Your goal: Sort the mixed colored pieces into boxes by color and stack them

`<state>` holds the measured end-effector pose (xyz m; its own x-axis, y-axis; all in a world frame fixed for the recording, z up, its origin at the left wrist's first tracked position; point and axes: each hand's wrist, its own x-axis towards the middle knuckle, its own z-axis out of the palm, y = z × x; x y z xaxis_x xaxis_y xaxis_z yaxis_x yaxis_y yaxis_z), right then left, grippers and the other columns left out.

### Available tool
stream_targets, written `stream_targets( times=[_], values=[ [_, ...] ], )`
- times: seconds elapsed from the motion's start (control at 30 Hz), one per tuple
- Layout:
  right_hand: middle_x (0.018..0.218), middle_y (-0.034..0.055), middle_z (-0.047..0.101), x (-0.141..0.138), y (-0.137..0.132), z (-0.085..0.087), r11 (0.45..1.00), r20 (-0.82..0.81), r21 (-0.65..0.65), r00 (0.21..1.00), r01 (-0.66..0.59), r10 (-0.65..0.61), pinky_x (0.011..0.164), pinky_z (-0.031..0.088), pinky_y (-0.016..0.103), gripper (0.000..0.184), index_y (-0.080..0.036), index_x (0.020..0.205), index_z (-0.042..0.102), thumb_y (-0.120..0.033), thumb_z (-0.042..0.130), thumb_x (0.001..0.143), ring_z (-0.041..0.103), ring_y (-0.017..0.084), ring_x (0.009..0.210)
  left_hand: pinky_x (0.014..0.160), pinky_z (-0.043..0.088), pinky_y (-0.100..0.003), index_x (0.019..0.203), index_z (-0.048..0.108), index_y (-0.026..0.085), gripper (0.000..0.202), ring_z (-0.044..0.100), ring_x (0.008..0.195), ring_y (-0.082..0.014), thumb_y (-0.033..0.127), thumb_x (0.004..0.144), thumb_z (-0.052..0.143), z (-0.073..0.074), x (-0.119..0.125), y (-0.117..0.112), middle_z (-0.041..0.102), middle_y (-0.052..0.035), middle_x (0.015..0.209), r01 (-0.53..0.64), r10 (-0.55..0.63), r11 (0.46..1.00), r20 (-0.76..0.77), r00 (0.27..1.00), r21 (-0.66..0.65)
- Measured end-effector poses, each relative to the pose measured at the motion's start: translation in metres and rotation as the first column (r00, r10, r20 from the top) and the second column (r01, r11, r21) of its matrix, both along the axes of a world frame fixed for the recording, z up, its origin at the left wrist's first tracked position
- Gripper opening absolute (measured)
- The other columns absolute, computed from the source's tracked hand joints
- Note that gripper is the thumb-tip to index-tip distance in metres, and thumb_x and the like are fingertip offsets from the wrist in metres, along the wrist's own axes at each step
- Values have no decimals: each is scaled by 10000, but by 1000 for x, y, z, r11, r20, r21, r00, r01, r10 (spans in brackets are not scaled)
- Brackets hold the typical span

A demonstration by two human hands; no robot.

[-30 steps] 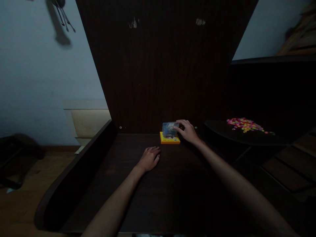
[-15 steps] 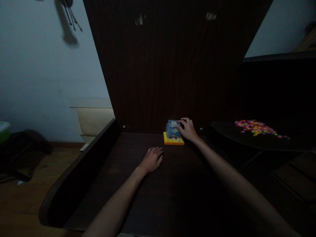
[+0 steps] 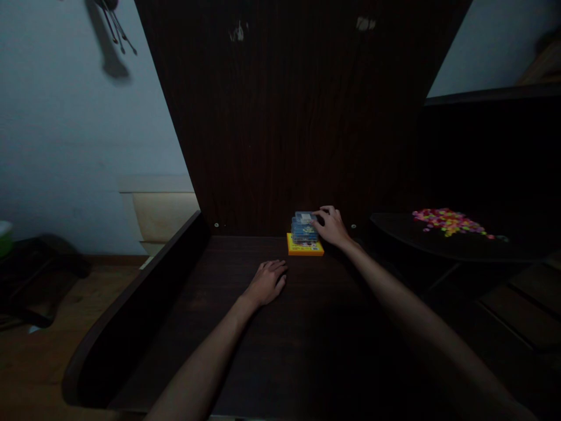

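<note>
A small stack of clear plastic boxes (image 3: 304, 230), bluish in this dim light, sits on a flat yellow box (image 3: 305, 252) near the back of the dark wooden desk. A white label shows on the top one. From the right, my right hand (image 3: 332, 226) reaches the stack, thumb and fingertips on the right end of the top box. Whether that box is lifted at all I cannot make out. Palm down on the desktop, my left hand (image 3: 266, 283) lies open in front of the yellow box and to its left, holding nothing.
A tall dark back panel (image 3: 280, 117) rises behind the desktop (image 3: 219, 327). Along the left runs a raised side board (image 3: 131, 310). Many colourful small pieces (image 3: 451, 222) are heaped on a dark round-edged surface (image 3: 403, 237) to the right.
The whole view has shifted slightly. My right hand's fingertips have come in a little over the top box's right end. My left hand keeps its place on the desk.
</note>
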<state>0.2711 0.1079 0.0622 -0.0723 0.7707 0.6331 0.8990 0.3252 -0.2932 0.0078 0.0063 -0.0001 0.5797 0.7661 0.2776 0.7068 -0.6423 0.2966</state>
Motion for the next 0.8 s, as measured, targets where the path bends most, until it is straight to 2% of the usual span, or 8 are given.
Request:
stream_targets(
  times=[0.23,0.57,0.8],
  values=[
    [1178,140,535,0,-4,1,998,15,-61,1000,21,-20,964,460,478,300,-195,1098,693,-360,557,888,521,309,1072,1098,378,-446,1256,606,169,352,500,1301,-255,257,956,445,3,1,-2,569,-103,1391,-2,1,1000,-20,1000,-26],
    [1143,137,563,-9,-8,0,999,9,-29,999,38,-38,867,497,451,306,-193,1076,677,-378,523,886,528,304,1008,1107,365,-445,1262,603,192,363,489,1307,-245,280,961,421,3,0,-1,563,-89,1399,-6,6,999,-26,1000,-34],
    [1158,144,560,-11,-12,2,998,45,-8,997,63,-63,875,497,447,312,-176,1092,675,-344,515,884,523,303,1019,1104,372,-440,1258,606,183,366,487,1310,-243,274,960,414,1,0,-1,568,-93,1393,-2,2,1000,-23,1000,-20]
  ],
)
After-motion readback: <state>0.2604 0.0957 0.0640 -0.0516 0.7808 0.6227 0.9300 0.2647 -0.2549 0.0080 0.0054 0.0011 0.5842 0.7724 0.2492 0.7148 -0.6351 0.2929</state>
